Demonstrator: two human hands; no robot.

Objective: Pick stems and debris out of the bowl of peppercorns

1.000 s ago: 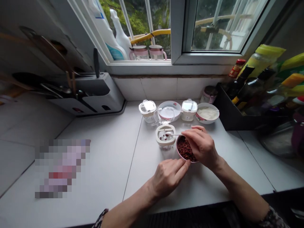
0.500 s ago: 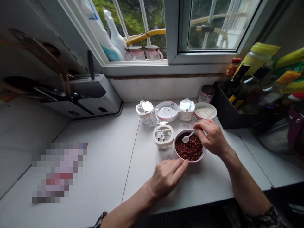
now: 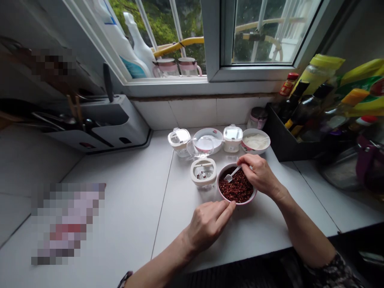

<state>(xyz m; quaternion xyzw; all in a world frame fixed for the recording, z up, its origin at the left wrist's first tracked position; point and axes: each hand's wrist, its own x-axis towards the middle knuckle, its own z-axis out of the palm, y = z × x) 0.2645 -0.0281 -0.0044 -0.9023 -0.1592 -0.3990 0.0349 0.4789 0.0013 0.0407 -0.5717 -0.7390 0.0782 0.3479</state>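
Note:
My right hand (image 3: 258, 175) pinches the handle of a small white spoon (image 3: 229, 178). The spoon's scoop rests at the surface of dark red peppercorns (image 3: 241, 190), which fill much of a pink-rimmed bowl (image 3: 244, 203). At the bowl's near edge, the fingertips of my left hand (image 3: 210, 219) grip the rim; the thumb is hidden. Left of the bowl and close to it stands a clear seasoning jar (image 3: 204, 183) with a cream collar. Its transparent lid is tipped up at the back, and a few peppercorns show inside.
Behind are two lidded jars (image 3: 233, 145), a bowl of white powder (image 3: 215, 136) and a bowl of pale white contents (image 3: 256, 141). A dark bottle rack (image 3: 295, 154) stands right, a grey utensil holder (image 3: 132, 120) left. A blurred packet-like item (image 3: 70, 224) lies at left.
The spoon's scoop has shifted slightly left and down over the peppercorns, with my right hand following. My left hand stays at the bowl's rim. The whole view has shifted a little.

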